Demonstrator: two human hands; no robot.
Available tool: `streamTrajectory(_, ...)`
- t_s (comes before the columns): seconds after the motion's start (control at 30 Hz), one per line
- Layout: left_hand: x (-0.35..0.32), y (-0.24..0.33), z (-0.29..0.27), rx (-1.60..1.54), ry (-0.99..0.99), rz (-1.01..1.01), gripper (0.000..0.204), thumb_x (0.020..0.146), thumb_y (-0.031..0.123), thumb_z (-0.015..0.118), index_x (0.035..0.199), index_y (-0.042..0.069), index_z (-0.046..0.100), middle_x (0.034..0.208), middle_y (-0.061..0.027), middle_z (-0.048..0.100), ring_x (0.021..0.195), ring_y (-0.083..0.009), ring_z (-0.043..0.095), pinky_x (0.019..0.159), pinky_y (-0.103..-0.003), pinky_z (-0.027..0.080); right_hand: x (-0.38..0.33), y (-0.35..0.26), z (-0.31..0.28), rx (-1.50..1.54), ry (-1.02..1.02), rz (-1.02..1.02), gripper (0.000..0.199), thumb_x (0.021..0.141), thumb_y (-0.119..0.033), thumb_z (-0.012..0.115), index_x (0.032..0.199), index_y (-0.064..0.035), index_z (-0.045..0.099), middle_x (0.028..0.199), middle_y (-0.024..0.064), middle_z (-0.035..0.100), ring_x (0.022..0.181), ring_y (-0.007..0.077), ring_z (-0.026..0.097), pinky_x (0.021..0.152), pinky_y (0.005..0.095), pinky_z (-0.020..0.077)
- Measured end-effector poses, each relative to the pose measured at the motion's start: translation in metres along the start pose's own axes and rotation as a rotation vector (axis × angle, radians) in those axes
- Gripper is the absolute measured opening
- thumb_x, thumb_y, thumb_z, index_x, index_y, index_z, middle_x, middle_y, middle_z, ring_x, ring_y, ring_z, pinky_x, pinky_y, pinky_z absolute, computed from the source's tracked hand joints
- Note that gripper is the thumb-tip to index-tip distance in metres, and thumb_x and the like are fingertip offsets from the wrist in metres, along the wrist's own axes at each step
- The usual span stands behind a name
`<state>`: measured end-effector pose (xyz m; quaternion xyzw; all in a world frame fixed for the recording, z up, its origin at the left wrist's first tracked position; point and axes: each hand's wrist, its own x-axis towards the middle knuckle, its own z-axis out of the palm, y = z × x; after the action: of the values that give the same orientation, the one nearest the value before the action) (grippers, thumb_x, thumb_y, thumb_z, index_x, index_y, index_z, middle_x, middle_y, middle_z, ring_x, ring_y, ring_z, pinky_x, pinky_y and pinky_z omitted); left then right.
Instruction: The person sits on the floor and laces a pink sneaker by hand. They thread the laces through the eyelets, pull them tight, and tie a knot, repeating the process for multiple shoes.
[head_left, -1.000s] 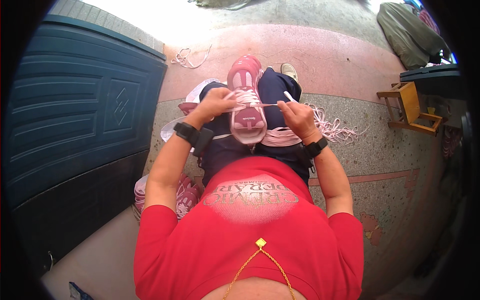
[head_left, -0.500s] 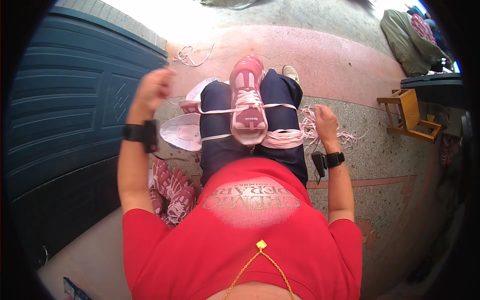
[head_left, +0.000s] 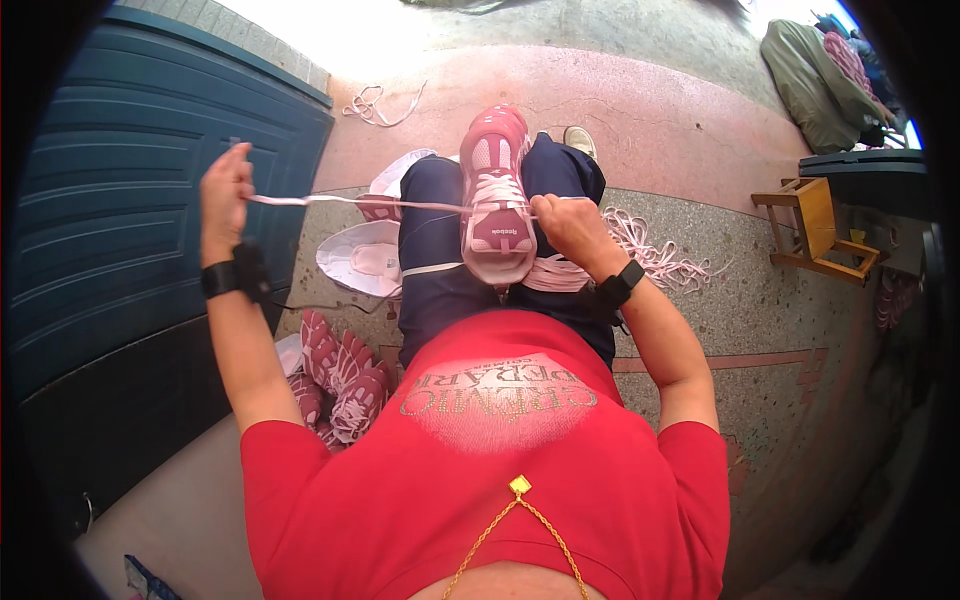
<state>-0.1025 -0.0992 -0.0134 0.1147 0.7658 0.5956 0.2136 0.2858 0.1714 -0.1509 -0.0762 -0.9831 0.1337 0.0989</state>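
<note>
A pink sneaker (head_left: 503, 243) rests between my thighs, toe pointing away, with pale pink lacing over its tongue. My left hand (head_left: 228, 182) is out to the left, closed on a shoelace (head_left: 340, 199) pulled taut from the shoe. Close against the sneaker's right side, my right hand (head_left: 575, 230) pinches the lace by the upper eyelets. A bundle of pink laces (head_left: 556, 274) lies across my right thigh, partly hidden by my right hand and wrist. Beside my left leg is a shoe upper (head_left: 370, 262) with a white lining.
Several pink sneakers (head_left: 350, 390) are piled on the floor at my left. Loose laces (head_left: 660, 255) spread right of my knee, and another lace (head_left: 385, 105) lies farther ahead. A blue door (head_left: 150, 180) borders the left; a wooden stool (head_left: 812, 215) and greenish sack (head_left: 815, 90) stand right.
My left hand has swung outward and toward me, drawing the lace out straight. My right hand has moved left from beside the loose laces to the sneaker's edge.
</note>
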Motion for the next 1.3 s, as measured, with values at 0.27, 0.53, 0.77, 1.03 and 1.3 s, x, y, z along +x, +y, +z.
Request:
streamTrajectory(0.27,-0.105,-0.075,0.162,0.15,-0.792,-0.449,0.021,0.094,0.021,0.055,0.106,0.004,0.058,0.075,-0.0028,0.063,0.065,-0.0072,0.058,0.058,-0.02,0.045,-0.009,-0.014,-0.007,0.437,0.056,0.609,0.02,0.094,-0.018,0.049,0.105,-0.0023,0.053,0.089,0.0224,0.062,0.084,0.0394,0.061,0.071,0.0458,0.048)
streamTrajectory(0.53,-0.116,-0.113,0.19,0.882,-0.335,0.759,0.009,0.076,0.012,0.067,0.078,0.004,0.07,0.093,-0.0111,0.066,0.11,-0.0344,0.051,0.092,-0.044,0.041,-0.01,-0.014,0.013,0.522,0.012,0.516,0.022,0.093,-0.017,0.048,0.092,0.0006,0.06,0.089,0.022,0.062,0.088,0.0395,0.059,0.075,0.0459,0.0462)
streamTrajectory(0.77,-0.121,-0.106,0.201,1.024,-0.422,0.683,0.009,0.077,0.018,0.067,0.077,0.01,0.071,0.082,-0.0049,0.064,0.091,-0.0282,0.052,0.079,-0.041,0.042,0.008,-0.017,0.019,0.215,0.0,0.357,0.013,0.085,-0.012,0.052,0.085,-0.0067,0.064,0.085,0.013,0.065,0.086,0.029,0.061,0.073,0.0428,0.0435)
streamTrajectory(1.03,-0.114,-0.096,0.21,1.118,-0.449,0.916,0.006,0.072,0.013,0.063,0.072,0.01,0.069,0.075,-0.0039,0.063,0.083,-0.0253,0.054,0.075,-0.04,0.041,0.008,-0.012,0.019,-0.032,0.02,0.09,0.008,0.081,-0.017,0.057,0.085,-0.0124,0.063,0.083,0.0039,0.062,0.083,0.0201,0.057,0.077,0.0354,0.0368)
streamTrajectory(1.3,-0.144,-0.101,0.21,1.011,-0.249,0.641,0.022,0.079,0.027,0.067,0.081,0.006,0.071,0.077,-0.007,0.066,0.083,-0.0273,0.056,0.07,-0.041,0.045,0.005,-0.025,0.009,-0.101,0.21,0.224,0.023,0.079,-0.031,0.064,0.067,-0.0112,0.066,0.075,0.0038,0.06,0.083,0.0219,0.053,0.071,0.0401,0.0342)
